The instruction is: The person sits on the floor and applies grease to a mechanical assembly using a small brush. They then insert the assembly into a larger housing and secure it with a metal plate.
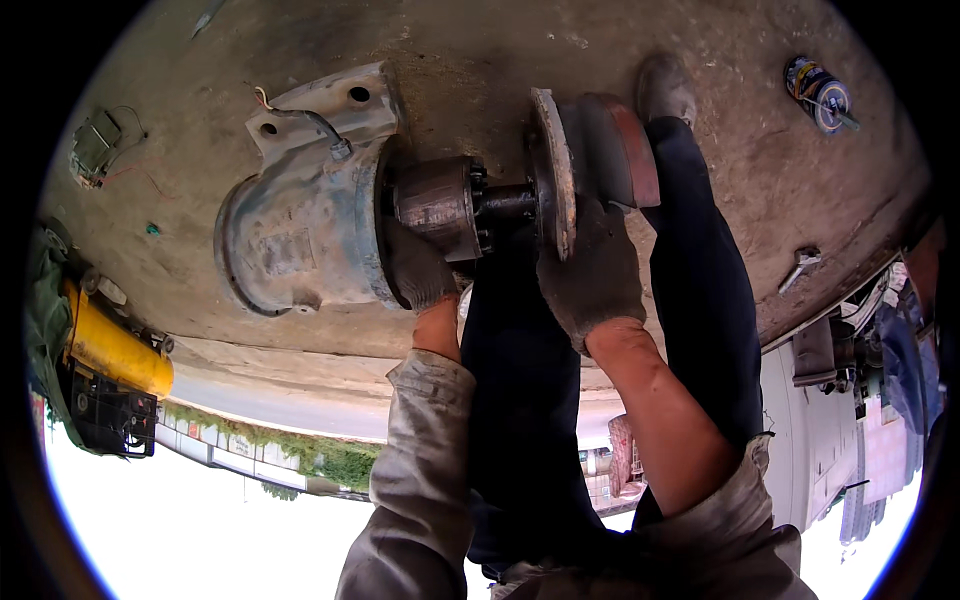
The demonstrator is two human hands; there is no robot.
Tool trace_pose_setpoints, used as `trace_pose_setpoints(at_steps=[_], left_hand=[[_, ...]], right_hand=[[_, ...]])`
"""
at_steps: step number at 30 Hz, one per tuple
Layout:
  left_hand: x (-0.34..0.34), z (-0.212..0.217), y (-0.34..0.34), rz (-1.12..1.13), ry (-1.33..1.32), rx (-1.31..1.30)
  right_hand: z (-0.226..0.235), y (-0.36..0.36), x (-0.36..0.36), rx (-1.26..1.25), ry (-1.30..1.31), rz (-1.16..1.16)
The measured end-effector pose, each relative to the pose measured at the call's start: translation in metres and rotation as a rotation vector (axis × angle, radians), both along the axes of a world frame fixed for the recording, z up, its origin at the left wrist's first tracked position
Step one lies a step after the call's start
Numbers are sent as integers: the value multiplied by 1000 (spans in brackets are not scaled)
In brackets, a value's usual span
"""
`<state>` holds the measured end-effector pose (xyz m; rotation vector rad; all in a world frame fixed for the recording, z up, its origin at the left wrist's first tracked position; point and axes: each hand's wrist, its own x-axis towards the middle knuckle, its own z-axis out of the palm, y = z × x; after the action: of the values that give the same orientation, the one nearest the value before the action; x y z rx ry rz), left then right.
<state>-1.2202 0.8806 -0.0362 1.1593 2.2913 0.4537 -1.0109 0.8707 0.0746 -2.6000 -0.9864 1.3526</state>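
Observation:
A worn grey-blue motor housing lies on its side, its open end facing right. Out of that opening comes a dark cylindrical rotor with bolts at its end and a black shaft. To the right, a round metal flange sits around the shaft, beside a dark wheel-like part with a reddish rim. My gloved left hand is at the housing's rim, against the rotor's underside, its fingers hidden. My gloved right hand grips the flange from below; its fingertips are partly hidden.
Bare ground surrounds the motor. A wire lead sticks up from the housing. At the left are a small box with wires and a yellow cylindrical machine. A can and a metal tool lie at the right. My shoe is beyond the wheel-like part.

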Motion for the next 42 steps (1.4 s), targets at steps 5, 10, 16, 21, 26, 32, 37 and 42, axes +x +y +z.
trace_pose_setpoints(at_steps=[5,10,16,21,26,32,37,42], left_hand=[[-4,12,-10,-488,571,-66],[27,42,-2,-11,81,-292],[54,86,27,29,87,-380],[48,144,17,-384,63,-272],[-63,243,90,-221,-609,-1010],[-299,187,155,-196,-389,-663],[-355,61,175,-434,-309,-520],[-327,9,189,-588,-294,-578]], right_hand=[[-4,1,11,-70,232,15],[5,8,23,-99,268,-16],[31,27,27,-128,261,24],[37,17,33,-11,250,157],[58,38,48,-198,334,48],[41,41,37,-156,310,81],[17,31,-7,-38,151,32],[-1,24,-9,-177,315,-125]])
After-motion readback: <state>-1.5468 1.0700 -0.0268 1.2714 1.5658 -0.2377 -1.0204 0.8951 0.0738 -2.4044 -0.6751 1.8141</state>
